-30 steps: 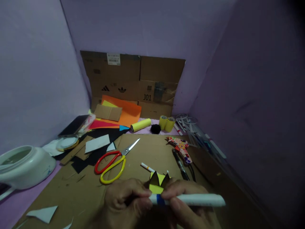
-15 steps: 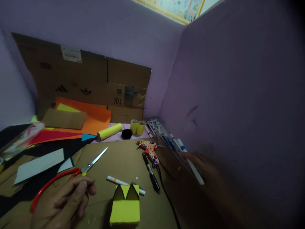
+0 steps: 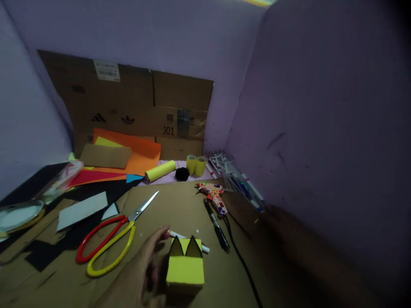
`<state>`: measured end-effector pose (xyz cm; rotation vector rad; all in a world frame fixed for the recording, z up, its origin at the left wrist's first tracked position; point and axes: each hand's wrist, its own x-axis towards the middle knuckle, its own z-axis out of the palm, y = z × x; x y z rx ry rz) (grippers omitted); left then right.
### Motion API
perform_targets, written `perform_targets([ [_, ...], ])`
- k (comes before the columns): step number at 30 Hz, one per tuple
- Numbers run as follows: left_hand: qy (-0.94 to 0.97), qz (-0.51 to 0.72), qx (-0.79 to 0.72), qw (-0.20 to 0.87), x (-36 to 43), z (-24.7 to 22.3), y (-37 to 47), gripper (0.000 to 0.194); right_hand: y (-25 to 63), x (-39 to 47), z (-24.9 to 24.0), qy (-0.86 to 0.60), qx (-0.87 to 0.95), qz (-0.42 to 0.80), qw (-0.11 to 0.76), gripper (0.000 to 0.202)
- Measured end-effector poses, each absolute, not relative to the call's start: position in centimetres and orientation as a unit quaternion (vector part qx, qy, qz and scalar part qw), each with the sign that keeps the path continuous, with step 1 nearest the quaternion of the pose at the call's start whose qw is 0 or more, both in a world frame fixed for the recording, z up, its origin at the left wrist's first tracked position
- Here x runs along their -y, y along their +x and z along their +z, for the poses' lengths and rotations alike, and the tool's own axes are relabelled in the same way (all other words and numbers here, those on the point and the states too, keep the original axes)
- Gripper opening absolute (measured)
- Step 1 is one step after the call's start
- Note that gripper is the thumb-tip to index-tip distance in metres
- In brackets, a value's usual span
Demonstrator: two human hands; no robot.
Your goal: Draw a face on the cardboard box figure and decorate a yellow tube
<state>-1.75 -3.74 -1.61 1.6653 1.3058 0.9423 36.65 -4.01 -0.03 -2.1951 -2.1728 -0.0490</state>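
Note:
A small yellow box (image 3: pixel 185 269) with two dark-edged pointed ears stands on the cardboard mat. Just left of it is my left hand (image 3: pixel 146 267), its fingers apart and nothing visibly in them; the index fingertip is close to a white marker (image 3: pixel 205 248) lying behind the box. My right hand (image 3: pixel 282 229) is in shadow by the right wall, at the near end of a clear plastic pouch of markers (image 3: pixel 244 188). Its fingers are too dark to make out. Red-and-yellow-handled scissors (image 3: pixel 133 220) lie open to the left.
A patterned glue gun (image 3: pixel 213 194), its black cord and a black marker (image 3: pixel 216 226) lie right of the middle. Behind are a yellow tube (image 3: pixel 160 171), two short yellow rolls (image 3: pixel 195 165) and a black ball (image 3: pixel 182 174). Coloured paper and card pieces (image 3: pixel 81 210) spread left.
My left hand has moved right, off the scissors' handles to beside the yellow box. My right hand has drawn nearer; the white marker it held is no longer clearly seen in it. The view has shifted.

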Motion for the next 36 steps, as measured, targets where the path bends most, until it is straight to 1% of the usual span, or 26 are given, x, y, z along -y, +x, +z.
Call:
perform_targets([
  [1, 0.659, 0.363, -0.508, 0.42, 4.0, -1.8, -1.3, 0.08, 36.1, 4.2, 0.2, -0.718, 0.695, -0.029, 0.015, 0.075],
  [2, 0.649, 0.357, -0.498, 0.451, 4.3, -1.9, -0.8, 0.084, 35.4, 4.4, 0.5, -0.725, 0.687, -0.04, 0.026, 0.075],
  [4, 0.611, 0.361, -0.485, 0.512, 4.6, -1.6, 0.6, 0.083, 33.2, 4.5, 1.6, -0.709, 0.701, -0.014, 0.076, 0.072],
  [5, 0.588, 0.368, -0.482, 0.536, 4.7, -1.3, 1.3, 0.08, 31.8, 4.4, 2.3, -0.691, 0.715, 0.013, 0.106, 0.064],
  [6, 0.569, 0.365, -0.491, 0.549, 4.8, -0.9, 1.9, 0.076, 30.2, 4.2, 2.9, -0.672, 0.729, 0.055, 0.117, 0.053],
  [7, 0.548, 0.36, -0.503, 0.563, 4.8, -0.4, 2.3, 0.07, 28.7, 4.0, 3.4, -0.652, 0.743, 0.093, 0.116, 0.046],
  [9, 0.511, 0.376, -0.513, 0.579, 4.6, 0.4, 2.2, 0.065, 25.7, 3.3, 4.1, -0.643, 0.749, 0.128, 0.095, 0.036],
  [13, 0.442, 0.486, -0.54, 0.526, 3.2, 1.6, -0.9, 0.063, 21.1, 1.9, 4.3, -0.622, 0.769, 0.139, 0.048, 0.022],
  [15, 0.407, 0.548, -0.543, 0.489, 2.3, 2.1, -2.6, 0.052, 19.7, 1.4, 4.0, -0.611, 0.78, 0.133, 0.026, 0.018],
  [17, 0.393, 0.575, -0.542, 0.47, 1.5, 2.4, -3.5, 0.048, 18.6, 1.0, 3.4, -0.603, 0.787, 0.13, 0.016, 0.015],
  [21, 0.415, 0.541, -0.542, 0.491, 0.8, 2.2, -3.0, 0.057, 17.6, 0.7, 2.2, -0.605, 0.787, 0.119, 0.019, 0.015],
  [26, 0.484, 0.472, -0.562, 0.476, 0.9, 0.8, -2.4, 0.06, 18.5, 0.7, 1.5, -0.633, 0.763, 0.13, 0.031, 0.015],
  [28, 0.516, 0.442, -0.561, 0.473, 0.9, 0.0, -2.2, 0.062, 19.1, 0.7, 1.4, -0.646, 0.745, 0.151, 0.067, 0.015],
  [30, 0.55, 0.417, -0.551, 0.469, 1.1, -0.7, -2.0, 0.063, 19.5, 0.6, 1.4, -0.639, 0.723, 0.209, 0.157, 0.015],
  [33, 0.603, 0.378, -0.561, 0.422, 1.5, -1.0, -1.8, 0.076, 19.4, 0.8, 1.6, -0.569, 0.657, 0.372, 0.327, 0.021],
  [35, 0.631, 0.362, -0.584, 0.361, 1.9, -0.3, -2.4, 0.082, 19.2, 1.2, 2.0, -0.509, 0.604, 0.484, 0.376, 0.031],
  [36, 0.637, 0.375, -0.587, 0.329, 2.1, 0.3, -2.8, 0.08, 19.1, 1.5, 2.3, -0.481, 0.583, 0.531, 0.382, 0.036],
])
